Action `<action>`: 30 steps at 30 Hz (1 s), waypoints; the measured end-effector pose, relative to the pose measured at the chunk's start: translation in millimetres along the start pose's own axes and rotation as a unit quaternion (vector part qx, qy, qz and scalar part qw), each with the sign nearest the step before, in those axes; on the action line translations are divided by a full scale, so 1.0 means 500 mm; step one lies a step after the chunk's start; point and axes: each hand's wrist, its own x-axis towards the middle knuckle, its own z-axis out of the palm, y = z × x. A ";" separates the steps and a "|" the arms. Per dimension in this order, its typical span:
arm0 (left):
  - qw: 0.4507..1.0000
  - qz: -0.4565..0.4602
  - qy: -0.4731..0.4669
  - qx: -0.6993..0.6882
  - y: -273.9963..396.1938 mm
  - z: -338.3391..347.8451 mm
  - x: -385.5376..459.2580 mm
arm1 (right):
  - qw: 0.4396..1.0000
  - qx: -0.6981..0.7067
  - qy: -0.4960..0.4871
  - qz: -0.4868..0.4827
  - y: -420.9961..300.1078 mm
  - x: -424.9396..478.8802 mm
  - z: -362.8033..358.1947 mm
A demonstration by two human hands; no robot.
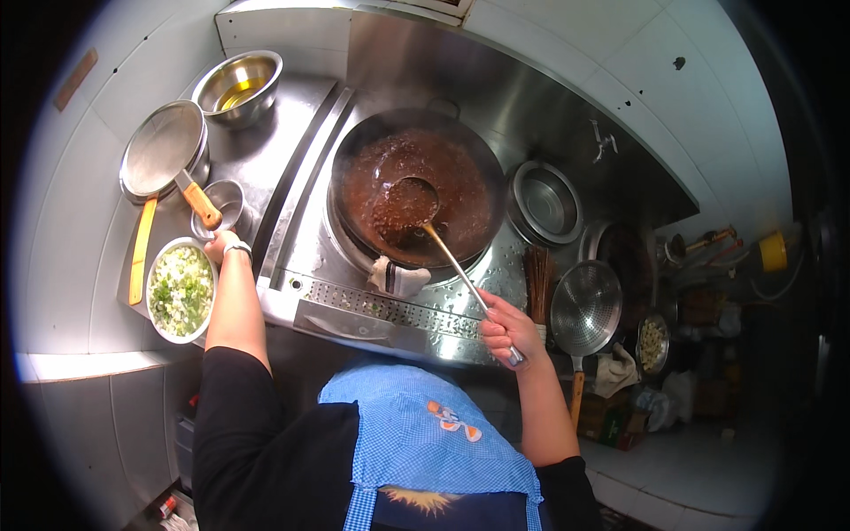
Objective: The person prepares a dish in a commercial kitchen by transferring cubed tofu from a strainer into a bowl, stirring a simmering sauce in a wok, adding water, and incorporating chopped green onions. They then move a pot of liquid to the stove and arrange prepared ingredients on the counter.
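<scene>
My right hand is wrapped around the metal shaft of a long-handled ladle. The ladle's bowl lies partly sunk in a reddish-brown, bubbling sauce inside a large black wok on the burner. At the left, the fingers of my left hand are on the near-right rim of a white bowl filled with chopped scallions; some fingertips are hidden. Just beyond that hand stand a small steel pot and the wooden handle of a fine-mesh strainer.
A steel bowl of yellow oil stands at the back left. Right of the wok are stacked steel pans, a bamboo wok brush and a perforated skimmer. A folded cloth sits against the wok's near rim.
</scene>
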 end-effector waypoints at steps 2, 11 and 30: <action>0.995 -0.015 -0.024 -0.094 -0.008 0.021 0.018 | 0.999 -0.046 0.010 -0.027 -0.011 -0.017 0.000; 0.940 -0.125 -0.142 -0.285 -0.055 0.064 0.095 | 0.908 -0.363 0.166 -0.129 -0.062 -0.076 0.017; 0.981 0.046 -0.122 -0.145 -0.328 -0.372 -0.027 | 0.324 -0.920 0.162 -0.152 -0.095 -0.070 -0.092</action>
